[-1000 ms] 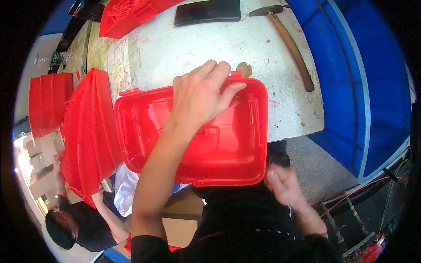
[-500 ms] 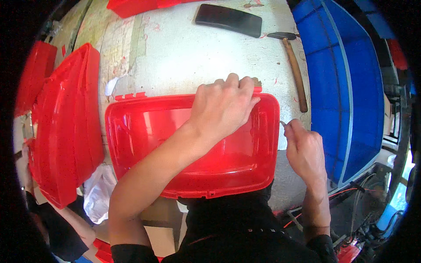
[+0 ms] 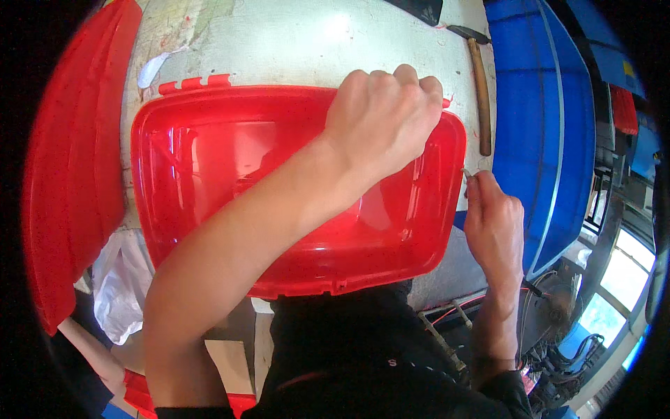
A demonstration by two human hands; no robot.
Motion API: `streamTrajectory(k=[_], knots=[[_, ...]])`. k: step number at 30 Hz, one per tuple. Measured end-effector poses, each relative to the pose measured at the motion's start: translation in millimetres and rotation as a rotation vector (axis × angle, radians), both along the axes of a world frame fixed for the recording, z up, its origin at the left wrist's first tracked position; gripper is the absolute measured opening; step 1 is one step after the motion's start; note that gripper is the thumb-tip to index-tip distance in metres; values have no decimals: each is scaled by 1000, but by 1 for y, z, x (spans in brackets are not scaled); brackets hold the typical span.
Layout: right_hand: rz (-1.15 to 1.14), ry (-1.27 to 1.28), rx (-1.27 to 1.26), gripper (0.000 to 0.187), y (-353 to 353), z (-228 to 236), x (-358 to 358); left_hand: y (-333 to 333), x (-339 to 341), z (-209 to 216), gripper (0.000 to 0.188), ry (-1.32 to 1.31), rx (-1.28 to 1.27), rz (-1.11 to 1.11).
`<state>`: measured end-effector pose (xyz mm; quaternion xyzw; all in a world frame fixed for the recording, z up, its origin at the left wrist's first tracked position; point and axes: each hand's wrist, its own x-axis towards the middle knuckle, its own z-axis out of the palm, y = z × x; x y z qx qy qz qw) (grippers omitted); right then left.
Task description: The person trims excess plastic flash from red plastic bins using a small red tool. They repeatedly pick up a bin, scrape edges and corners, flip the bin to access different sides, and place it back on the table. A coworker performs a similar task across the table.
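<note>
A shallow red plastic box shell (image 3: pixel 230 150) lies open side up before me, its near edge against my body. Hinge tabs stick out along its far edge. My left hand (image 3: pixel 385 119) reaches across it and is closed at the far right rim, with its fingertips hidden behind the knuckles. Beside the right rim, my right hand (image 3: pixel 494 213) is closed around a small tool with a thin metal tip (image 3: pixel 467 173). That tip is at or very near the rim; contact cannot be made out. The tool's handle is hidden in my fist.
A hammer (image 3: pixel 480 98) with a wooden handle lies at the table's right side, near a blue crate (image 3: pixel 523 140). Large red plastic parts (image 3: pixel 84 153) stand at the left above a white plastic bag (image 3: pixel 122 290). Another person's arm (image 3: pixel 91 353) shows at lower left.
The view has shifted, so the red shell appears larger and the table things sit higher. My left hand stays at the far right rim; the tool's tip now appears closer to the right rim.
</note>
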<state>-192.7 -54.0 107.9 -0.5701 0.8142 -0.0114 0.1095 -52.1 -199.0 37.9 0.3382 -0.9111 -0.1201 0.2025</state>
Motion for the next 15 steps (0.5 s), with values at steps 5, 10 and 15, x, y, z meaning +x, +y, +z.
streamTrajectory(k=[5,10,15], knots=[[-54,-26,30,14,12,1,4,3,-2,3,28,-17,30,-15],[-93,-74,87,14,32,6,14,2,-2,2,24,28,1,-15],[-133,-91,136,14,58,9,22,1,-2,-1,31,28,0,-14]])
